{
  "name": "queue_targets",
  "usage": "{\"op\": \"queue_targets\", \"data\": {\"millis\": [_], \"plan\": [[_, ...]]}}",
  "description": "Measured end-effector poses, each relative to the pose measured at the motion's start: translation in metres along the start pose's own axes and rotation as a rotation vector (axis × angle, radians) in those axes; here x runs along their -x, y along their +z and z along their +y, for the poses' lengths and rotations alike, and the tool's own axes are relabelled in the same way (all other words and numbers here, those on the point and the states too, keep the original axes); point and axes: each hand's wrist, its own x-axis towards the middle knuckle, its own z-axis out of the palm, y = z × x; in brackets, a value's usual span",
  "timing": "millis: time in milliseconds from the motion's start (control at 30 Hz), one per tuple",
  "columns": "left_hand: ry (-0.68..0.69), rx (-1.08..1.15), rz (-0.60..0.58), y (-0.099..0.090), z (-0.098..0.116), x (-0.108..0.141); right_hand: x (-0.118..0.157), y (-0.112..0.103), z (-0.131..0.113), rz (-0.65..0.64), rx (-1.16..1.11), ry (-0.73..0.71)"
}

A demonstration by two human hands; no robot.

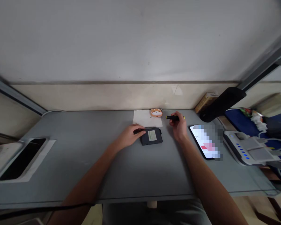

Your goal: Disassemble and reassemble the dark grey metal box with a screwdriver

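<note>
A flat black box (152, 137) with a pale label on its top lies on the grey desk in front of me. My left hand (128, 136) grips its left corner, with the thumb on the top face and the fingers along the far edge. In my right hand (179, 126) is a screwdriver (172, 117) with a black and yellow handle. Its thin shaft points left, above the desk and apart from the box. Behind the box lies a white sheet of paper (141, 118). An orange case with an animal face (156, 112) rests at the paper's far right corner.
Right of my right arm lies a lit phone (204, 143), with a white power strip (243, 150) beyond it. A black cylindrical object (222, 104) leans near a small box (205, 101) at the back right. A dark phone (23, 159) lies far left. The wall (119, 97) borders the desk.
</note>
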Motion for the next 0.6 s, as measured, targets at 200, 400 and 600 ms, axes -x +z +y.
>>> {"op": "queue_targets", "data": {"millis": [200,400,600], "plan": [[0.057,0.008,-0.15,-0.02,0.006,0.011,-0.002,-0.003,0.001,0.014,-0.008,-0.02],[0.152,-0.063,-0.204,-0.019,0.015,0.013,-0.005,-0.006,0.0,-0.026,0.007,-0.049],[0.174,-0.067,-0.158,-0.011,0.014,0.012,-0.002,-0.003,-0.005,-0.01,-0.036,-0.032]]}}
